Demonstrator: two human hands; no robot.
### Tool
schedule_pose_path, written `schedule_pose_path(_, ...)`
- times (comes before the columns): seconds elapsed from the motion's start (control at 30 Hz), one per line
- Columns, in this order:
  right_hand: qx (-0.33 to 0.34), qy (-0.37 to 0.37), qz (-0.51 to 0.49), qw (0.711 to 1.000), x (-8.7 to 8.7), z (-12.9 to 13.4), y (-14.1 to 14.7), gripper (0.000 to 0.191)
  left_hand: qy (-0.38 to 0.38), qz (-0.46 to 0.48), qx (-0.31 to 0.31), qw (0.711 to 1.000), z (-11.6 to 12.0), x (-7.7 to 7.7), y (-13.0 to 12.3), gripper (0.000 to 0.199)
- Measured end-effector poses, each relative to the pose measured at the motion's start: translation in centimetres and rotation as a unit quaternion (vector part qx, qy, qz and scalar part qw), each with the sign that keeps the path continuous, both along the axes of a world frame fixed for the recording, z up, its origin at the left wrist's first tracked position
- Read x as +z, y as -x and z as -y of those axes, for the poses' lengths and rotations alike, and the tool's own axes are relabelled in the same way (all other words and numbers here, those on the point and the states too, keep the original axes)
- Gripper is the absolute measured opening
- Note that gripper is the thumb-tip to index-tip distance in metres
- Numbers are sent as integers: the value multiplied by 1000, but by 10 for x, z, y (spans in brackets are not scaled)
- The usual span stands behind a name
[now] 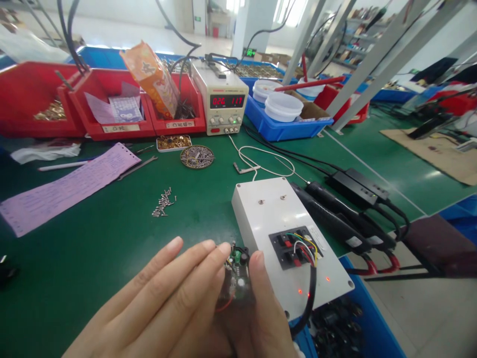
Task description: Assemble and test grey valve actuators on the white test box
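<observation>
At the bottom centre is a small circuit board (pixel 235 271) with green and black parts, a red wire and a bright white spot. My right hand (pixel 270 313) holds it, the thumb along its right side; the other fingers are mostly hidden. My left hand (pixel 164 303) is cupped over the board's left side with its fingers stretched out, and whether they touch it I cannot tell. A white box (pixel 264 214) sits just beyond, with two toggle switches, a black terminal block (pixel 297 247), a black cable (pixel 312 288) and red lights glowing.
Loose screws (pixel 163 203) lie on the green table (pixel 194 209). A round dish (pixel 197 157), small tray (pixel 173 143), wrench (pixel 138 167) and pink paper (pixel 74 186) are farther back. Red bins (pixel 115 130) flank a lit power supply (pixel 223 112). Black-handled tools (pixel 335 214) lie right.
</observation>
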State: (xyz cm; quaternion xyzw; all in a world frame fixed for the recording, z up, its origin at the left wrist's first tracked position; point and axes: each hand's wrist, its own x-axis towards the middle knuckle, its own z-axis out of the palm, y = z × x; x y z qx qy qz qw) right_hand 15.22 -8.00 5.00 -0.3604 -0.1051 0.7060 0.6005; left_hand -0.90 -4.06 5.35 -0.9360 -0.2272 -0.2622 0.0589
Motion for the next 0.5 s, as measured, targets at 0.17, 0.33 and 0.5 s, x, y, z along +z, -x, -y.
schedule_pose_path(0.17, -12, 34, -38, 999, -1, 2, 4, 66, 3, 5, -55, 998, -10, 5, -9, 41)
schedule_pose_path(0.33, -37, 60, -86, 994, -3, -1, 8, 62, 51, 27, -80, 995, -16, 6, -10, 39)
schedule_pose_path(0.5, -76, 58, -53, 994, 1, -8, 2, 52, 143, 56, -56, 987, -62, 19, -11, 50)
